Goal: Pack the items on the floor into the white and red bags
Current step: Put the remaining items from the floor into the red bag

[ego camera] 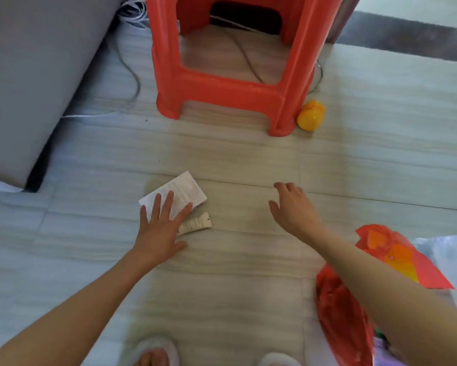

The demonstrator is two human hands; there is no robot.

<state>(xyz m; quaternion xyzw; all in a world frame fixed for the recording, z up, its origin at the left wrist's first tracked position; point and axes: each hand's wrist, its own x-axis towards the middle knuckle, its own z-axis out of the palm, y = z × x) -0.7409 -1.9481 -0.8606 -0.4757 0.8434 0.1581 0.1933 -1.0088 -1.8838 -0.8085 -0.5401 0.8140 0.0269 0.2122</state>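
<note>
A white printed box (pixel 185 190) lies flat on the floor at the centre. A small crumpled white tube (pixel 197 226) lies just in front of it. My left hand (pixel 160 228) hovers over both with fingers spread, its fingertips over the box's near edge; contact cannot be judged. My right hand (pixel 292 207) is stretched forward to the right of them, fingers relaxed and holding nothing. A yellow plastic toy (pixel 311 115) rests against the stool's front right leg. The red bag (pixel 340 307) lies under my right forearm at the lower right, with the white bag (pixel 451 257) beside it.
A red plastic stool (pixel 230 88) stands on the floor ahead, with cables (pixel 132 83) trailing past and under it. A grey cushion (pixel 32 75) fills the upper left. My feet in white slippers (pixel 156 352) show at the bottom edge.
</note>
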